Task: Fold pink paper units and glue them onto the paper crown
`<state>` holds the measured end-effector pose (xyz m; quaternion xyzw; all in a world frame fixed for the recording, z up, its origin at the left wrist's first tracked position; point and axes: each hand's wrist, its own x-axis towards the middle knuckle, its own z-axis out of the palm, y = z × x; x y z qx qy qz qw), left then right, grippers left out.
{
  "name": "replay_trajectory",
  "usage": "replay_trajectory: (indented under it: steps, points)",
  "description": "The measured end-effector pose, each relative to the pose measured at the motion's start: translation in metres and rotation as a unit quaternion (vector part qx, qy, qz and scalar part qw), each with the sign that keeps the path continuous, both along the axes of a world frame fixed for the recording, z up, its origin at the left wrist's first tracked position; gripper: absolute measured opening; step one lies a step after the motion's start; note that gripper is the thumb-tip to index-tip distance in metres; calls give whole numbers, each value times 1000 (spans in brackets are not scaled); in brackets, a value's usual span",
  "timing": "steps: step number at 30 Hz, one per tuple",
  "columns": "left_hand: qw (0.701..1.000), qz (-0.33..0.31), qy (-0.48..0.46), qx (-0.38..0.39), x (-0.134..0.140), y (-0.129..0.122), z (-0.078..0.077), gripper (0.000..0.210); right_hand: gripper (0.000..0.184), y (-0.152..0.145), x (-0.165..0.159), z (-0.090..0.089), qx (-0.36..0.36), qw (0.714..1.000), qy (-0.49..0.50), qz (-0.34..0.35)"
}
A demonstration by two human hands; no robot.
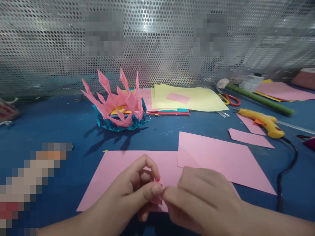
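Between thumb and fingers, my left hand (131,190) pinches a small folded piece of pink paper (158,198). My right hand (204,193) is closed, its fingertips meeting the right edge of that same piece; its finger pads are partly hidden. Both hands are above a large pink paper sheet (103,183). A second pink sheet (214,157) overlaps it on the right, just beyond my right hand. Farther back at left stands a ring of folded paper (129,104), with pink spikes pointing up and a blue base.
A yellow glue gun (261,120) lies at right, its black cord (283,172) running toward me. Pink strips (251,138), orange-handled scissors (232,100), a green stick (263,100) and yellow sheets (197,98) lie behind. A perforated metal panel (157,42) bounds the blue table.
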<state>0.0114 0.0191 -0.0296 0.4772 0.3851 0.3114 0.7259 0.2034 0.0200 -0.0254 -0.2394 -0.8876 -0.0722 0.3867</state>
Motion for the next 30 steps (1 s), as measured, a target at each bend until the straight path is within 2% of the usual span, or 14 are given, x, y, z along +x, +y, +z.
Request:
replay_trajectory:
  steps: [2,5,10,15,19,22,25,30]
  points:
    - [1000,6,10,7,-1,0,-2,42,25,1,0,2,-113,993,39,-16]
    - [1000,11,20,3,-2,2,0,39,9,3,2,6,-238,965,106,-5]
    - [997,14,67,20,-2,5,5,28,14,5,2,10,-343,923,167,-43]
    - [991,32,117,60,-3,6,6,14,18,3,-1,9,-330,924,188,-46]
    - [990,41,117,65,-2,6,6,8,18,1,0,7,-285,947,146,-7]
    - [993,48,103,32,-1,5,6,7,15,1,0,3,-225,969,105,7]
    - [996,50,67,-17,1,5,7,6,17,0,-1,-1,-163,983,84,-8]
    - [995,48,68,-55,2,5,9,13,25,-1,0,-5,-85,996,35,-19]
